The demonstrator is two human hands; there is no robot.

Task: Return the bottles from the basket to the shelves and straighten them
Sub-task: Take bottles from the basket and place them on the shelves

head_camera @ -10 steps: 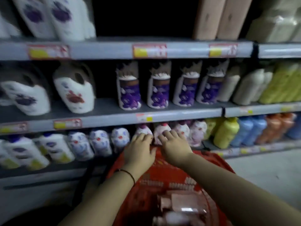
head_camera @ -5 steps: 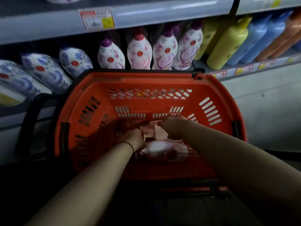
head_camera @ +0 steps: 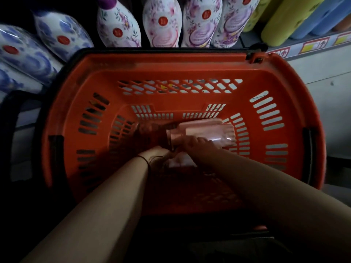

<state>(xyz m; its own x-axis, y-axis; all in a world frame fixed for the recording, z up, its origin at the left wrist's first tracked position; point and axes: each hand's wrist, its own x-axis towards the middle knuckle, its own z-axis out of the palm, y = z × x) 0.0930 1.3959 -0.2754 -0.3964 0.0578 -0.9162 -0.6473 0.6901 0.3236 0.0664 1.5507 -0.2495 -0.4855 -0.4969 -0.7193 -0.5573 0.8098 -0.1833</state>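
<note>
— What are the hands doing down there?

— Both are deep in the orange basket point(head_camera: 296, 76). The right hand point(head_camera: 199, 144) lies over the near side of a pink bottle point(head_camera: 207, 132), fingers curled onto it by the neck; it seems to be gripping, though the thumb side is hidden. The left hand point(head_camera: 157, 153), a dark band at its wrist, is bent inward just left of it. Its fingers are in shadow, so I cannot tell whether they are closed on anything.

— How does the bottle lie?

— On its side on the basket floor, cap end pointing left, base toward the right wall. A second pale pink bottle point(head_camera: 180, 161) shows partly between the two wrists, nearer the person.

— And beyond the basket?

— Its far rim sits just in front of the bottom shelf point(head_camera: 307, 48). White bottles with pink and purple flowers point(head_camera: 161, 23) stand right behind the rim, blue-patterned white ones point(head_camera: 62, 35) to the left, a yellow-green bottle point(head_camera: 281, 19) and blue ones point(head_camera: 319, 14) to the right.
</note>
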